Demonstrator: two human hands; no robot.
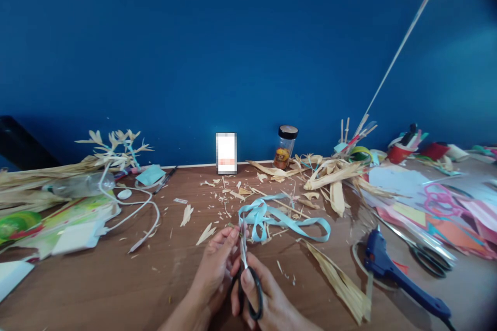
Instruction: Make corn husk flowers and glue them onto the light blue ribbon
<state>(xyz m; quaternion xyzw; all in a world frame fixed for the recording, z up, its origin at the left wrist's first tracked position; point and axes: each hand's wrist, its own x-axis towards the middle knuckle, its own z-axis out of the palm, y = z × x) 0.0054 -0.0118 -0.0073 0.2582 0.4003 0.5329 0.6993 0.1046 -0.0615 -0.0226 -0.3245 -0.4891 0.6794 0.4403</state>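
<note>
My right hand point(262, 289) is closed around the black handles of a pair of scissors point(243, 251), whose metal blades point away from me. Close beside the blades, my left hand point(221, 256) pinches something small at its fingertips, too small to make out. Just beyond the scissor tips a light blue ribbon point(298, 225) lies in loose loops on the brown table point(155, 289). Cut pieces of dried husk point(187, 214) and fine scraps are scattered around it. A longer dried husk strip point(337, 279) rests to the right of my right hand.
A blue glue gun point(399, 274) and second scissors point(427, 258) lie at the right, near coloured paper sheets point(458, 227). A black-lidded jar point(286, 147) stands by the blue wall. At left are a white cable point(149, 217), a plastic bottle point(83, 185) and husk flowers point(116, 142).
</note>
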